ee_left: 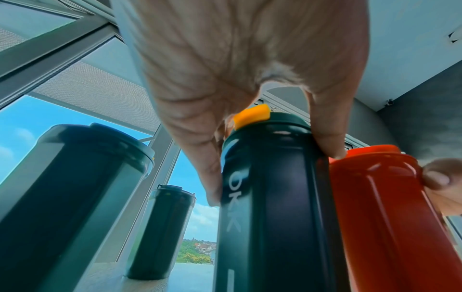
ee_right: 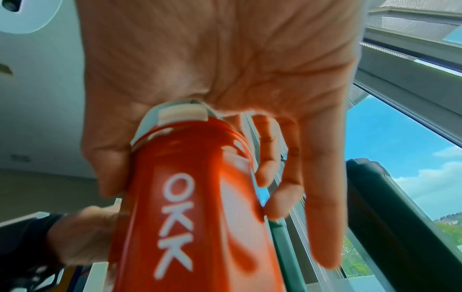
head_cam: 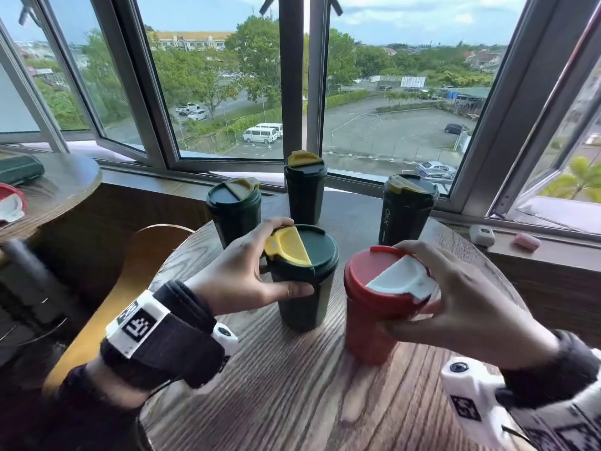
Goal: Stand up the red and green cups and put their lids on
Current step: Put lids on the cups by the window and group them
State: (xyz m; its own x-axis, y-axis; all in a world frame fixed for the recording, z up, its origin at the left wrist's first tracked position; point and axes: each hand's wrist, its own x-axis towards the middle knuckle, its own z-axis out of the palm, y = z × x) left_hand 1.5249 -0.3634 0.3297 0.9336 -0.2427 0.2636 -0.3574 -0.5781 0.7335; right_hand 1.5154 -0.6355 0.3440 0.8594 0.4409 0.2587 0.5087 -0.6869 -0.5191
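Note:
A dark green cup (head_cam: pixel 304 307) stands upright on the round wooden table (head_cam: pixel 292 395), topped by its green lid with a yellow flap (head_cam: pixel 294 245). My left hand (head_cam: pixel 247 271) grips that lid from the left, thumb on the near rim and fingers over the far rim. Beside it on the right stands the red cup (head_cam: pixel 370 330) with its red lid and white flap (head_cam: pixel 400 278). My right hand (head_cam: pixel 455 288) grips this lid from the right. The wrist views show the green cup (ee_left: pixel 270 197) and the red cup (ee_right: pixel 190 207) held at the lid.
Three more lidded dark green cups stand behind: one at the left (head_cam: pixel 234 209), one at the middle (head_cam: pixel 305 187), one at the right (head_cam: pixel 406 209). A wooden chair back (head_cam: pixel 130 288) is at the left. A second table (head_cam: pixel 52 187) holds a red lid and a dark case. Open windows lie beyond.

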